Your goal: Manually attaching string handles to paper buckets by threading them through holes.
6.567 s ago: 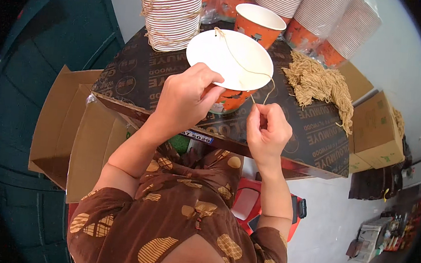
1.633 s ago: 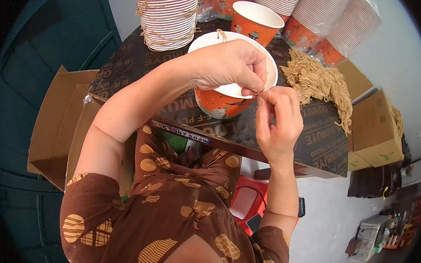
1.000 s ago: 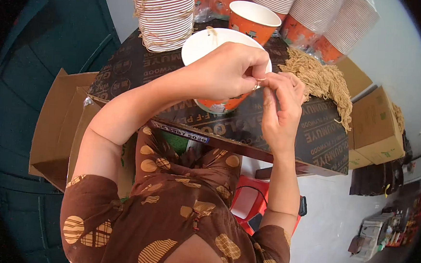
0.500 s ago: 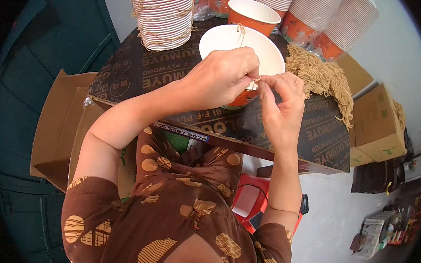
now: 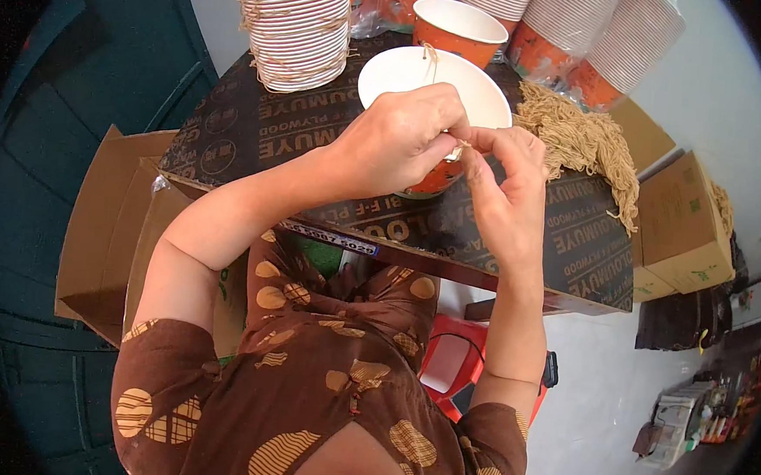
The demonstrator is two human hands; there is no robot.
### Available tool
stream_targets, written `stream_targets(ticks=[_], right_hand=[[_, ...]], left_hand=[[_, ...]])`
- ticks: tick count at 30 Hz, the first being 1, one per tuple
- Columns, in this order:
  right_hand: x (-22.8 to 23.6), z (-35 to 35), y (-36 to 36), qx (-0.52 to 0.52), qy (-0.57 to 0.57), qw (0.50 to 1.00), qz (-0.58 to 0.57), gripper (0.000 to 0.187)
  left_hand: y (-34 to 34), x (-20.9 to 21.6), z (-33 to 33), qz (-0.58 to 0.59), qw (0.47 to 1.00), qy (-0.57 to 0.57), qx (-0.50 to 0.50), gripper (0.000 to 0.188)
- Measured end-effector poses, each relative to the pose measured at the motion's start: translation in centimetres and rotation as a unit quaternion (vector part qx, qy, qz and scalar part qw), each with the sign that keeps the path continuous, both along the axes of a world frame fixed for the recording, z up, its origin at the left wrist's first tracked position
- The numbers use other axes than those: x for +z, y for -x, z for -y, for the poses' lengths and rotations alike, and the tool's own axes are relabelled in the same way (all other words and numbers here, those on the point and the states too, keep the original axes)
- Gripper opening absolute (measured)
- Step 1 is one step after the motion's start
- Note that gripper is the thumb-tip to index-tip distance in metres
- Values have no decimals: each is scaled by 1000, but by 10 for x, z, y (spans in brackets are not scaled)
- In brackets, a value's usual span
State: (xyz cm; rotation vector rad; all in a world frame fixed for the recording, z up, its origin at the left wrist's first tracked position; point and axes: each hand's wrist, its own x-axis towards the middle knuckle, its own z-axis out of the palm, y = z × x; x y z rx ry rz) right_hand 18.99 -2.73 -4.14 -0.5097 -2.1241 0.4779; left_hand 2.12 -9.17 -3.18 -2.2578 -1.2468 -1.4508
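Note:
A paper bucket (image 5: 395,75), white inside and orange outside, stands on the dark tabletop in front of me. Tan cord (image 5: 431,59) passes through its far rim and hangs there in a loop. At the near rim, my left hand (image 5: 411,139) pinches a bit of this cord between thumb and forefinger. My right hand (image 5: 511,186) meets it from the right, its thumb and forefinger also closed on the cord. The fingertips touch or almost touch, and they hide most of the cord's end and part of the bucket's near side.
A second orange bucket (image 5: 459,35) stands just behind. A tall corded stack of white-rimmed buckets (image 5: 295,36) is at the left; bagged stacks (image 5: 557,31) line the back. A heap of tan cords (image 5: 578,145) hangs over the table's right edge. Cardboard boxes (image 5: 682,225) flank the table.
Both hands and the bucket have shifted very slightly left. My fingertips have drawn closer together over the cord at the near rim.

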Motion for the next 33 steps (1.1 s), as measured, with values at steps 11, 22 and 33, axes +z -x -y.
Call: stream_targets(ticks=[11,22,33], right_hand=[[-2,3,5,9,10,997,-80,14],[0,-1,7,-42,-100,989,-104,12],[-2,-11,4,2,-22,997,-69,6]], left_hand=[[1,-1,1,11,1000,10,4,13],[-4,3,2,6,1000,20,3,12],[-5,1,1,9,1000,5,-12,11]])
